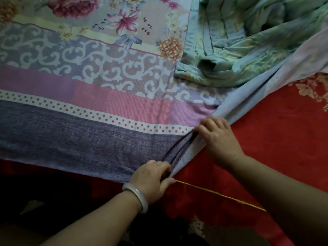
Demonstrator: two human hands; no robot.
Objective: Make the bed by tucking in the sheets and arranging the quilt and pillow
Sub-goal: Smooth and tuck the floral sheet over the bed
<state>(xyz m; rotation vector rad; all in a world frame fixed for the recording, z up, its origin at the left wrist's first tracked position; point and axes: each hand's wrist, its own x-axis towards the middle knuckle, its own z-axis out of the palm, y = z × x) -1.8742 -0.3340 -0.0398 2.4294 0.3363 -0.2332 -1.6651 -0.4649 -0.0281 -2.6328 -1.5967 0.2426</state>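
A purple and pink patterned sheet (92, 96) with flowers, scrolls and a dotted band lies flat over the left of the bed. Its right edge is folded back, showing a pale underside (252, 96) that runs up to the right. My left hand (152, 178), with a pale bangle at the wrist, grips the gathered folds at the sheet's near corner. My right hand (216, 135) pinches the folded edge a little higher up. A crumpled green quilt (245, 39) lies bunched at the top right, on the sheet. No pillow is in view.
A red floral under-cover (276, 139) is bare on the right of the bed and hangs down the front. A thin yellow stick-like line (221, 195) runs from my left hand to the right. The floor below the bed's front edge is dark.
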